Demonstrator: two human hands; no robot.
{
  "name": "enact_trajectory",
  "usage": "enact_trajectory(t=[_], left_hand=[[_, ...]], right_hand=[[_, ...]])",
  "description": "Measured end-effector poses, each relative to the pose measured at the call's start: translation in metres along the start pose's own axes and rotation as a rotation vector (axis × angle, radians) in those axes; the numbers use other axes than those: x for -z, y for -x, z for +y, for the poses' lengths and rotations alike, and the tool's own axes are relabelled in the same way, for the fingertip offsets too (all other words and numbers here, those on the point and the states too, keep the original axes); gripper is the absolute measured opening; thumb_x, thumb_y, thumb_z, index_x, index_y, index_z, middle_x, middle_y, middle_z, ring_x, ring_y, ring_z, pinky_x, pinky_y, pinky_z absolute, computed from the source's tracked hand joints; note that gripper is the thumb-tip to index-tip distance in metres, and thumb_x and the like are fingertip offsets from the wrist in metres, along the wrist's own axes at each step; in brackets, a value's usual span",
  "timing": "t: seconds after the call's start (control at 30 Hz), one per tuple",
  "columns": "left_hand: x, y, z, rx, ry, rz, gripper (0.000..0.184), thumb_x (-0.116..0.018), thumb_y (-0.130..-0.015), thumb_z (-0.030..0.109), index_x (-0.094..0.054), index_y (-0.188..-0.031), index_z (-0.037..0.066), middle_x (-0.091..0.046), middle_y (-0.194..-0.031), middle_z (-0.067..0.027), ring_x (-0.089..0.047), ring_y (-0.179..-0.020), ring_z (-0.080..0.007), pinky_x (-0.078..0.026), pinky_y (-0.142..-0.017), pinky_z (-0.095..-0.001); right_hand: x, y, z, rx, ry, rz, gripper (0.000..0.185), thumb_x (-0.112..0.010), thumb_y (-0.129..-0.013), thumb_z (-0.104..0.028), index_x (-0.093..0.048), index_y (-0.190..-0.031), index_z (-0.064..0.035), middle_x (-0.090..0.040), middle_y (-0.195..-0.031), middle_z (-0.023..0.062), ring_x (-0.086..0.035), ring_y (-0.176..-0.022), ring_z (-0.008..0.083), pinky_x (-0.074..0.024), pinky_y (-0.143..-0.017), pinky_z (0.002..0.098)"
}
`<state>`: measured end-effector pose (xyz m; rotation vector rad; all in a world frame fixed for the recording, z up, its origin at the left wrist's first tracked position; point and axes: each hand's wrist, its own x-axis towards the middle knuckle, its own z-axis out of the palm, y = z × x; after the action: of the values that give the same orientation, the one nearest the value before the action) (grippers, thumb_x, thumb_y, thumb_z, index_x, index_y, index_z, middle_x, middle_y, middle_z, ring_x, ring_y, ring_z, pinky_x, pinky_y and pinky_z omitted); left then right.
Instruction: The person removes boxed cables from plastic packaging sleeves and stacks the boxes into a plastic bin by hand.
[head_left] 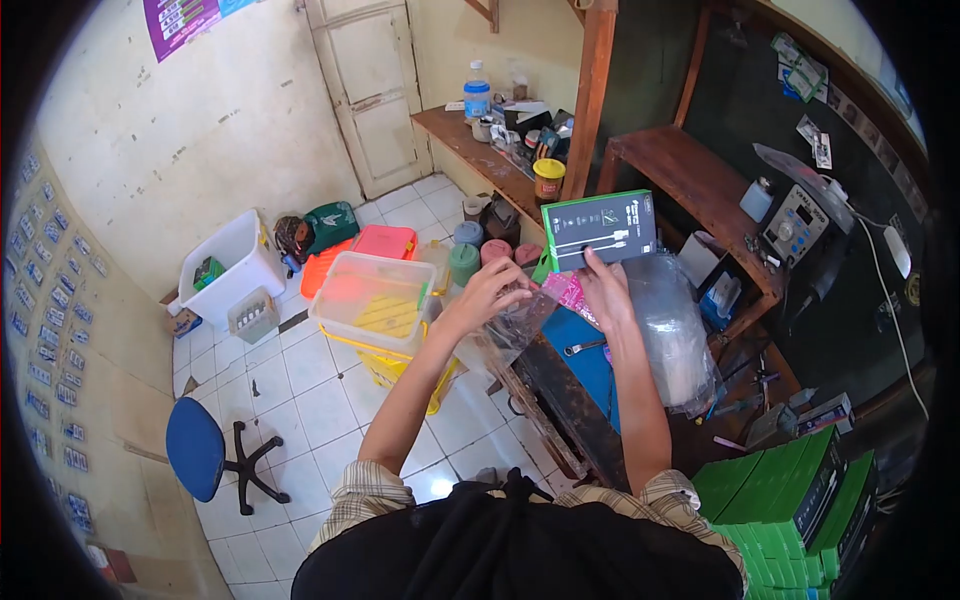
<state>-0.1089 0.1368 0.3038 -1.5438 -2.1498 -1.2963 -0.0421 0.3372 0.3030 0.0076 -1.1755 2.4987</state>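
My right hand [604,287] grips the lower edge of a black and green cable box [592,222], raised with its front showing a white cable. My left hand [492,296] has its fingers closed on a transparent plastic bag [518,328], which hangs down between my two hands. Below them is a workbench with a blue mat [584,345], a wrench-like metal tool [582,348] and a pink patterned piece [570,292]. Right of my right forearm lies a bulky plastic-wrapped bundle [665,325].
Stacked green boxes [770,500] stand at lower right. A lidded plastic bin [375,290] and a white tub [232,262] sit on the tiled floor, with a blue swivel chair [195,450] nearby. A soldering-station-like device [797,225] is on the right shelf.
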Motion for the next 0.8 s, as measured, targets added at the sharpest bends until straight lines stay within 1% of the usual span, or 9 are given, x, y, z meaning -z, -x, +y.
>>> enact_trajectory(t=[0.13, 0.2, 0.27, 0.4, 0.47, 0.5, 0.57, 0.63, 0.8], left_hand=[[0.003, -0.003, -0.002, -0.042, 0.005, 0.012, 0.016, -0.064, -0.077, 0.014, -0.057, -0.084, 0.003, -0.051, -0.085, -0.0081, -0.054, -0.081, -0.0236, -0.043, -0.071, -0.0328], [0.006, -0.001, -0.005, -0.046, 0.009, 0.013, 0.016, -0.065, -0.076, 0.014, -0.057, -0.084, 0.003, -0.052, -0.085, -0.0081, -0.054, -0.081, -0.0235, -0.043, -0.071, -0.0327], [0.006, 0.001, -0.01, -0.014, 0.027, 0.036, 0.016, -0.066, -0.075, 0.014, -0.058, -0.084, 0.003, -0.052, -0.086, -0.0079, -0.054, -0.082, -0.0234, -0.043, -0.071, -0.0324], [0.005, 0.003, -0.013, -0.015, 0.033, 0.038, 0.018, -0.067, -0.074, 0.015, -0.058, -0.083, 0.002, -0.052, -0.086, -0.0075, -0.054, -0.081, -0.0231, -0.043, -0.071, -0.0317], [0.004, 0.005, -0.011, -0.009, -0.011, 0.028, 0.019, -0.068, -0.073, 0.015, -0.057, -0.083, 0.003, -0.052, -0.085, -0.0068, -0.054, -0.083, -0.022, -0.044, -0.071, -0.0325], [0.005, 0.005, -0.011, -0.009, -0.009, 0.027, 0.019, -0.068, -0.073, 0.015, -0.057, -0.083, 0.003, -0.052, -0.085, -0.0068, -0.054, -0.083, -0.022, -0.044, -0.071, -0.0325], [0.011, 0.006, -0.012, -0.175, -0.205, -0.01, 0.019, -0.068, -0.072, 0.016, -0.058, -0.084, 0.004, -0.05, -0.089, -0.0068, -0.053, -0.085, -0.0219, -0.045, -0.07, -0.0327], [0.015, 0.007, -0.015, -0.172, -0.234, 0.01, 0.018, -0.068, -0.072, 0.016, -0.059, -0.084, 0.006, -0.049, -0.091, -0.0069, -0.053, -0.085, -0.0223, -0.045, -0.07, -0.0327], [0.025, 0.013, -0.016, -0.17, -0.375, -0.018, 0.015, -0.067, -0.072, 0.016, -0.061, -0.084, 0.011, -0.044, -0.095, -0.007, -0.052, -0.085, -0.0236, -0.046, -0.069, -0.0321]], right_hand=[[0.002, -0.002, 0.007, -0.024, 0.129, -0.025, 0.035, -0.06, -0.083, -0.007, -0.043, -0.112, -0.0013, -0.054, -0.108, 0.0065, -0.052, -0.099, 0.0163, -0.0381, -0.092, 0.0308], [0.009, 0.001, 0.008, -0.049, 0.165, -0.037, 0.035, -0.059, -0.083, -0.009, -0.042, -0.112, -0.0021, -0.055, -0.106, 0.0066, -0.053, -0.097, 0.0161, -0.0408, -0.091, 0.0329], [0.012, 0.01, 0.004, -0.171, 0.151, -0.11, 0.033, -0.059, -0.084, -0.01, -0.042, -0.111, -0.0029, -0.055, -0.105, 0.007, -0.054, -0.094, 0.0163, -0.0441, -0.087, 0.0353], [0.02, 0.019, 0.006, -0.177, 0.278, -0.156, 0.036, -0.059, -0.084, -0.011, -0.041, -0.115, -0.0035, -0.055, -0.106, 0.0076, -0.055, -0.097, 0.0174, -0.0461, -0.085, 0.0368], [0.028, 0.018, 0.013, -0.156, 0.262, -0.151, 0.04, -0.062, -0.082, -0.012, -0.041, -0.116, -0.0026, -0.055, -0.106, 0.0071, -0.054, -0.099, 0.0165, -0.0456, -0.084, 0.0343], [0.028, 0.019, 0.013, -0.13, 0.374, -0.11, 0.041, -0.063, -0.082, -0.012, -0.041, -0.116, -0.0018, -0.055, -0.106, 0.0068, -0.053, -0.098, 0.0151, -0.0447, -0.085, 0.0326], [0.03, 0.018, 0.011, -0.104, 0.487, -0.069, 0.043, -0.064, -0.081, -0.012, -0.041, -0.115, -0.0009, -0.055, -0.106, 0.0065, -0.052, -0.098, 0.0137, -0.0438, -0.085, 0.0308], [0.035, 0.017, 0.008, -0.073, 0.635, -0.147, 0.045, -0.066, -0.08, -0.011, -0.041, -0.115, 0.0012, -0.054, -0.107, 0.0064, -0.051, -0.099, 0.013, -0.0418, -0.086, 0.0285], [0.034, 0.019, 0.007, 0.02, 0.638, -0.238, 0.043, -0.065, -0.079, -0.007, -0.043, -0.115, 0.0032, -0.053, -0.109, 0.0079, -0.05, -0.102, 0.0154, -0.04, -0.089, 0.0287]])
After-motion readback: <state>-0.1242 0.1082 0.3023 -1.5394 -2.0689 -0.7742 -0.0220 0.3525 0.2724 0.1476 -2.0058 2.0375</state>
